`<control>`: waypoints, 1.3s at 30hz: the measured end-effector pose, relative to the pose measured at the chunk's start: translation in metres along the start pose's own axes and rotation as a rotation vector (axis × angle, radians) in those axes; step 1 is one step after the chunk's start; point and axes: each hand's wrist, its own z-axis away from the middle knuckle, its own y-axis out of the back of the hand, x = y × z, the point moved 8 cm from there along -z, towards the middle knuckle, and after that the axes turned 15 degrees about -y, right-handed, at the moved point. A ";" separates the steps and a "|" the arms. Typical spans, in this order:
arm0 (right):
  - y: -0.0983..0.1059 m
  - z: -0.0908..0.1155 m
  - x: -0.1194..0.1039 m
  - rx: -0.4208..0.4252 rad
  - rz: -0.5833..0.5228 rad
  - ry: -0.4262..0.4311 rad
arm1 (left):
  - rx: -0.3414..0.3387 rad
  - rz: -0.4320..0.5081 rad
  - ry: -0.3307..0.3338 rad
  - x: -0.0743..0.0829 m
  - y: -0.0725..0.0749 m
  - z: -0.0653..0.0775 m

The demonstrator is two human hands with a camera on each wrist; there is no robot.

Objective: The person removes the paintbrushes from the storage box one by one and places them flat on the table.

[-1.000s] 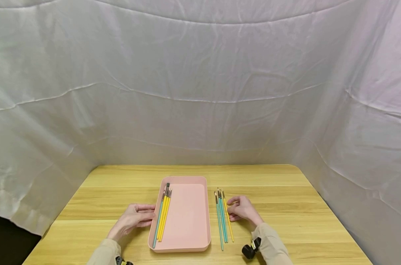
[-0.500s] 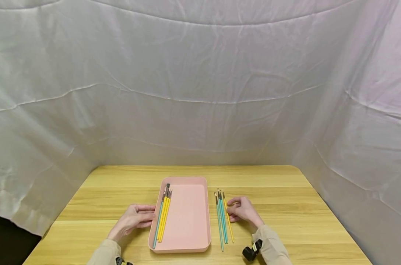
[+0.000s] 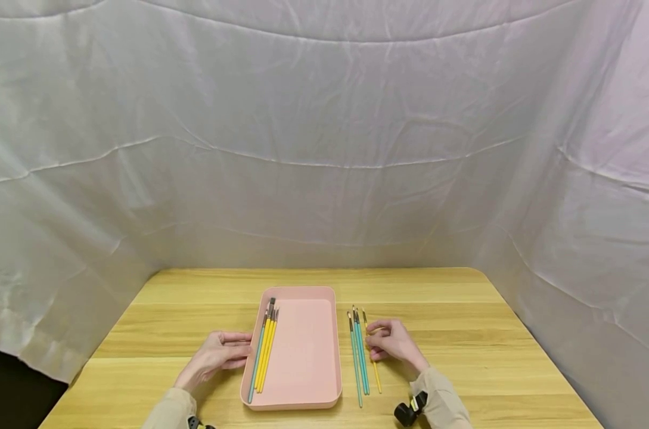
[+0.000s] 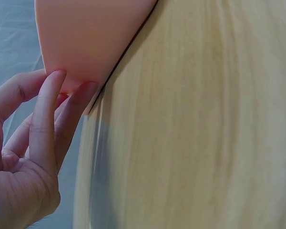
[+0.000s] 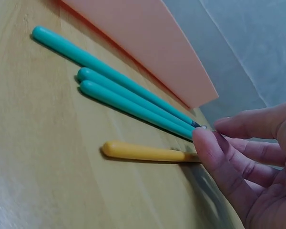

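A pink tray (image 3: 309, 363) lies on the table, and my left hand (image 3: 214, 356) touches its left wall with extended fingers. In the left wrist view the fingertips (image 4: 57, 76) rest along the tray's side. Right of the tray, my right hand (image 3: 395, 343) pinches a yellow paintbrush (image 5: 148, 152) between thumb and fingers, partly hiding its shaft. The handle end of this brush lies close to the tabletop. Just left of it are several teal paintbrushes (image 3: 363, 366), side by side with bristles pointing away from me.
Inside the tray, along its left side, lie several yellow paintbrushes (image 3: 265, 357) and a teal paintbrush (image 3: 255, 364). The wooden table (image 3: 463, 333) is enclosed by grey cloth (image 3: 324, 202) at the back and sides. A black wrist camera (image 3: 407, 411) sits below the right hand.
The yellow paintbrush under my right hand has shifted slightly right, away from the teal ones, and its tip has swung right. My left hand and the tray stay in place.
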 end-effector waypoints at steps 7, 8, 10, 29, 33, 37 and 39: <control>-0.003 0.008 -0.010 -0.008 -0.004 0.027 | -0.003 -0.009 -0.003 0.000 0.000 -0.001; -0.003 0.009 -0.011 -0.008 -0.007 0.032 | -0.003 -0.009 -0.003 0.000 0.000 -0.001; -0.004 0.010 -0.014 -0.011 -0.011 0.041 | -0.004 -0.014 -0.004 0.000 0.001 -0.001; -0.020 0.020 -0.038 -0.057 -0.048 0.089 | -0.001 -0.017 0.001 0.000 0.001 -0.001; -0.023 0.019 -0.041 -0.062 -0.064 0.100 | -0.001 -0.016 0.000 0.000 0.001 -0.001; -0.028 0.017 -0.044 -0.073 -0.082 0.111 | -0.002 -0.017 0.003 -0.001 0.001 0.000; -0.030 0.017 -0.046 -0.071 -0.089 0.114 | -0.005 -0.017 0.004 -0.001 0.000 0.000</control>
